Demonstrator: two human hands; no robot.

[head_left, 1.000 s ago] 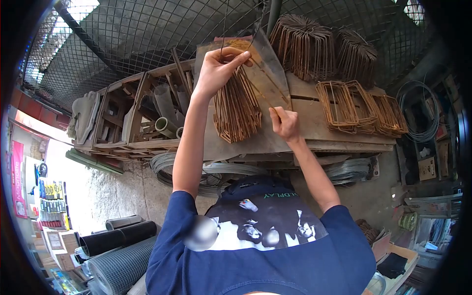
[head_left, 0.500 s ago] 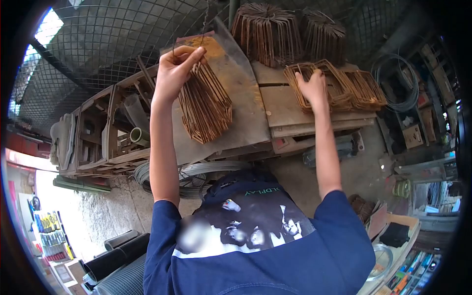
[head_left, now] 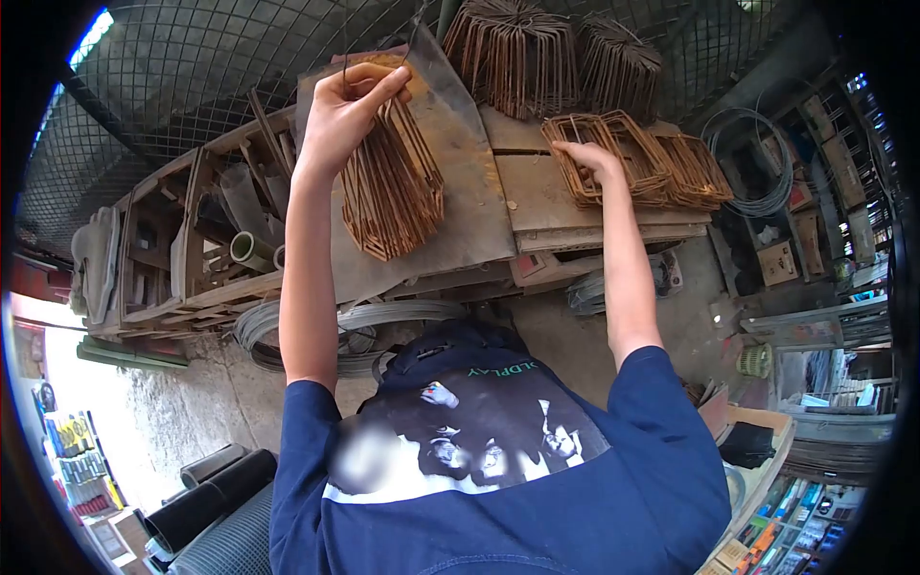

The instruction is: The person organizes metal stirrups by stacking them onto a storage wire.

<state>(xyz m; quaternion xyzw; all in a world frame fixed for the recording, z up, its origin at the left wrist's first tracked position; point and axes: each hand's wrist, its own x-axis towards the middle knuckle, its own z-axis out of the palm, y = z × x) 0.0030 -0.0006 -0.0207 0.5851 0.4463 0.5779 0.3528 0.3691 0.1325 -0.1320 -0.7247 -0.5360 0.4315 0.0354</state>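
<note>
My left hand (head_left: 353, 113) is raised with its fingers closed around the top of a hanging bundle of rusty rebar stirrups (head_left: 393, 196), where a thin wire also runs up. The closed loops fan out downward in front of a metal sheet. My right hand (head_left: 596, 161) is at the left edge of a pile of rectangular rebar stirrups (head_left: 640, 165) on the wooden table. Its fingertips and thumb close on the side of a stirrup there; the exact grip is partly hidden.
Two larger bundles of rusty stirrups (head_left: 513, 57) stand at the back of the table (head_left: 546, 206). Wooden shelving (head_left: 158, 259) with tubes is at left. Wire coils (head_left: 264, 335) lie below, and another coil (head_left: 757, 158) hangs at right. Wire mesh (head_left: 220, 67) forms the back wall.
My right hand has shifted to the left edge of the stirrup pile, and its spread fingers have come together. My left hand still grips the hanging bundle. The view has tilted slightly.
</note>
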